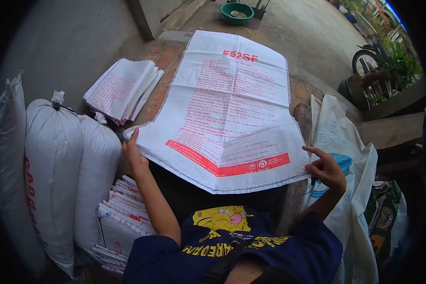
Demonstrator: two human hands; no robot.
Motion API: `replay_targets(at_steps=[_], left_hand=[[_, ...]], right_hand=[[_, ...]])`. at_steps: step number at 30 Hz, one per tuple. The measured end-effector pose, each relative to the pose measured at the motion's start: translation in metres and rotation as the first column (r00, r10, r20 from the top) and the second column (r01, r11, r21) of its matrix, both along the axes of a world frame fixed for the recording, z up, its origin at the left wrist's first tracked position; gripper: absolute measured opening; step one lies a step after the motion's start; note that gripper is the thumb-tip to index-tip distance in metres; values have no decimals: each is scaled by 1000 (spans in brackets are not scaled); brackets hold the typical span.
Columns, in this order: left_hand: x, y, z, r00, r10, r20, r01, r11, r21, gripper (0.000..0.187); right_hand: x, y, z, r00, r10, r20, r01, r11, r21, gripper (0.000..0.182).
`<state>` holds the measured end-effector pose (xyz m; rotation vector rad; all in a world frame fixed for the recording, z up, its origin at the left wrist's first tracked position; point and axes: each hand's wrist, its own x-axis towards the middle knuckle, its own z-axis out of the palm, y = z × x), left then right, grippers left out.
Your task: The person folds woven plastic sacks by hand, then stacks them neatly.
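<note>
A white woven sack (232,109) with red print and "552SF" at its far end lies spread out, creased by folds. Its near edge, stitched in dark thread, is lifted over my lap. My left hand (135,154) grips the near left corner, thumb on top and the other fingers hidden beneath. At the near right corner, my right hand (327,171) holds the edge with its index finger stretched over the printed side. Left of the sack is a pile of folded printed sacks (120,90).
Tall filled white bags (54,175) stand along the left. More folded sacks (125,215) are stacked beside my left arm. A large white sheet or sack (348,189) hangs at the right. Beyond lie a green basin (237,14) and a motorbike wheel (364,61).
</note>
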<state>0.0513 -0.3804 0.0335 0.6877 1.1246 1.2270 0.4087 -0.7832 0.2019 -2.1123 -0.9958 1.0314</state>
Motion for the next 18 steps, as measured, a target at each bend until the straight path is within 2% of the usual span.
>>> replay_targets(at_steps=[1,3,6,10,12,13,15,16,18], left_hand=[[-1,-1,-1,1000,1,0,-1,1000,-2,34],[-4,-4,-1,989,-1,148,7,999,-44,40],[1,-8,6,971,-31,239,50,996,-75,45],[13,-20,30,965,-109,238,150,975,-164,50],[15,-24,32,985,-99,138,110,991,-71,52],[17,-25,34,986,-100,137,111,991,-72,52],[22,-30,44,999,-2,-51,1,1000,-10,51],[26,-33,51,999,-1,-53,1,1000,-10,51],[36,-40,68,985,-2,-173,0,1000,-8,45]], right_hand=[[1,-1,-1,1000,1,0,-1,1000,-2,53],[1,-3,-3,999,-15,-32,16,999,28,52],[-1,-3,-2,999,-15,-46,16,1000,13,53],[-4,-1,3,998,-18,-53,20,999,30,57],[-7,-4,2,992,-37,-118,53,989,136,61],[-7,-4,2,992,-37,-119,54,989,135,61],[-6,-3,2,982,-17,-190,44,990,135,65],[-6,-2,2,981,-17,-192,43,990,135,65],[-8,0,4,982,1,-191,21,993,116,67]])
